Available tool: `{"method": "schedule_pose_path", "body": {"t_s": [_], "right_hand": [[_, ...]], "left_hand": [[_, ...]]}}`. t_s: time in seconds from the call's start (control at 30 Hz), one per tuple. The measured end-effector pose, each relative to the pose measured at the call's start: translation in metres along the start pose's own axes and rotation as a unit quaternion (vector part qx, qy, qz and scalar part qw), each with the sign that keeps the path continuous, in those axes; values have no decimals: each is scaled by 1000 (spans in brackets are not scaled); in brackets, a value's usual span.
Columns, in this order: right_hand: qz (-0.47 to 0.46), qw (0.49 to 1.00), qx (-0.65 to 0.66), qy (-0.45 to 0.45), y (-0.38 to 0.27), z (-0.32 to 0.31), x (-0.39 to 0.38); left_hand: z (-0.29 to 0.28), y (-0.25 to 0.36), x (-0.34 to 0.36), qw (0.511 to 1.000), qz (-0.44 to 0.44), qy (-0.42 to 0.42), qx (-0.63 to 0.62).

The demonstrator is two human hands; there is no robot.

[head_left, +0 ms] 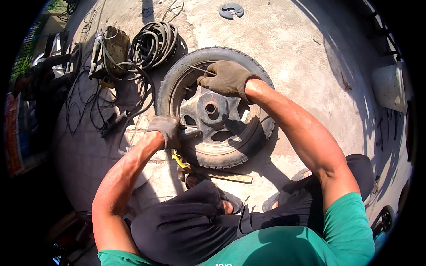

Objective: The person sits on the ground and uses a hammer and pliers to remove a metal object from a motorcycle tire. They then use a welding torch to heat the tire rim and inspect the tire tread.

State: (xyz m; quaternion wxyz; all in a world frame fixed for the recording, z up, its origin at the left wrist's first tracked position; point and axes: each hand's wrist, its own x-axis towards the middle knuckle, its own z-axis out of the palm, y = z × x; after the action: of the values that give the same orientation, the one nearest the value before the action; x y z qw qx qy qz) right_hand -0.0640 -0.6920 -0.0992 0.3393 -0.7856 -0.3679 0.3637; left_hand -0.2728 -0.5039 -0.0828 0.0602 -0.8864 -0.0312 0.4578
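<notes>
A motorcycle-type wheel with a black tyre [215, 163] lies flat on the ground, its dusty hub [212, 109] facing up. My right hand [226, 79], in a brown knit glove, is closed over the wheel's far side. From its fingers a thin metal rod [197, 68] points left across the rim. At the wheel's near left edge, my gloved left hand [166, 131] is closed. A greyish metal piece [191, 131] shows beside its fingers, but I cannot tell whether it is held or part of the wheel. Just below that hand is a yellow handle [180, 160].
Coiled cable [155, 44] lies at the far left beside a worn metal box [111, 51]. A dark tool [114, 123] sits left of the wheel. A flat strip [230, 177] lies near my feet. Farther off are a round notched plate [231, 11] and a white bucket [389, 88].
</notes>
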Motion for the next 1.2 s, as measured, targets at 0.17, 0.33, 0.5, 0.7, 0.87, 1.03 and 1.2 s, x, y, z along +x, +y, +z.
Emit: {"method": "schedule_pose_path", "body": {"t_s": [0.17,0.33,0.5,0.7,0.87,1.03,1.2], "right_hand": [[107,980,-54,158,67,-26,7],[215,956,-71,185,123,-34,12],[270,951,116,98,187,-10,26],[236,953,158,105,209,-11,39],[170,973,126,95,126,-33,27],[107,980,94,136,86,-44,22],[88,976,101,170,47,-51,21]], "left_hand": [[-29,-13,-25,999,13,1,-31],[-20,-34,-40,997,3,-6,-71],[-17,-29,-42,998,-8,-10,-61],[6,-24,-55,980,-43,-16,-192],[24,-31,-71,969,-50,6,-241],[12,-49,-67,985,15,32,-169],[6,-85,-53,979,128,76,-138]]}}
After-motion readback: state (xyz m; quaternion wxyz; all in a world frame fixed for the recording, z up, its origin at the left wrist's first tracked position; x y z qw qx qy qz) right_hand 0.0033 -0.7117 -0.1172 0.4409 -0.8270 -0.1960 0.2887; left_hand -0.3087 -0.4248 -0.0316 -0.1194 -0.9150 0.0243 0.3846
